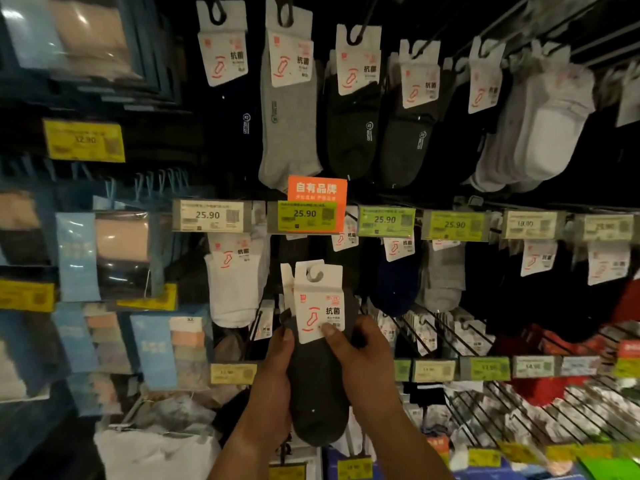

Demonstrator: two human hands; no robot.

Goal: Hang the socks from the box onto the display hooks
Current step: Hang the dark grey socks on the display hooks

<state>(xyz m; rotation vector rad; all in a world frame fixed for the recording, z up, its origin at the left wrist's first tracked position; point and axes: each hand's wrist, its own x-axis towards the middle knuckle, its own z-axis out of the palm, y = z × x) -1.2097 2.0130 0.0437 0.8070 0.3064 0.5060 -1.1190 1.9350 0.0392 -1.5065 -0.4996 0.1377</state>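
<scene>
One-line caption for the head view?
Both hands hold a dark grey sock pack below the orange sign, not yet hung.

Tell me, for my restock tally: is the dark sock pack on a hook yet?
Off: both hands, left hand and right hand, hold the dark sock pack; its hanger hole is empty.

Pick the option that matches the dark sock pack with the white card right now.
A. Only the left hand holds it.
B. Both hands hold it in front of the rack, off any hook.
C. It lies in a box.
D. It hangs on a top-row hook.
B: the left hand and right hand both grip the dark sock pack, and the hook hole in its white card is empty.
</scene>
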